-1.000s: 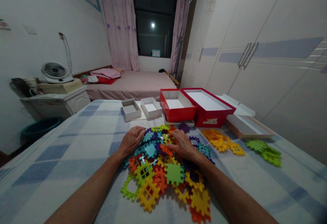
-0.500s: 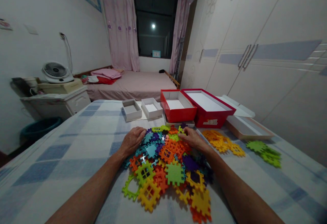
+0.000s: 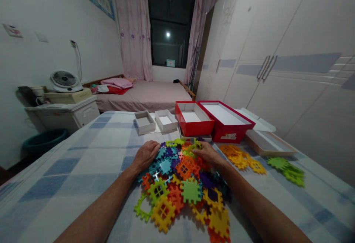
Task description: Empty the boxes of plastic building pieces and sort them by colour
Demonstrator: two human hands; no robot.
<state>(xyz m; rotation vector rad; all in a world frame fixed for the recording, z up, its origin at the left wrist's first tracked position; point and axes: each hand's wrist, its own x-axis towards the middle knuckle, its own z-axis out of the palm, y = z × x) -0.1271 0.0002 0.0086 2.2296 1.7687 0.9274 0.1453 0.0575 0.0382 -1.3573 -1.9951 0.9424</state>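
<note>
A pile of colourful plastic interlocking tiles (image 3: 165, 166) with notched edges lies in front of me, in orange, blue, purple, green and yellow. My left hand (image 3: 146, 155) rests against the pile's left back edge, its fingers lying along the blue pieces with nothing visibly gripped. At the back right, my right hand (image 3: 206, 152) pinches a lime-green tile (image 3: 197, 145) between thumb and fingers. Nearer to me lie a flat green tile (image 3: 191, 191), a yellow window-shaped tile (image 3: 163, 214) and a solid yellow tile (image 3: 219, 221).
Behind the pile stand two small white boxes (image 3: 146, 126), a red box (image 3: 195, 127) and a larger dark-red box (image 3: 227, 136). Rightward lie yellow-orange tiles (image 3: 239, 157), green tiles (image 3: 290, 172) and a shallow box (image 3: 270, 149). A checked cloth (image 3: 83, 169) covers the surface.
My right fingers have closed around the lime-green tile and shifted it slightly. The left hand stays at the pile's edge. The whole view has tipped a little upward.
</note>
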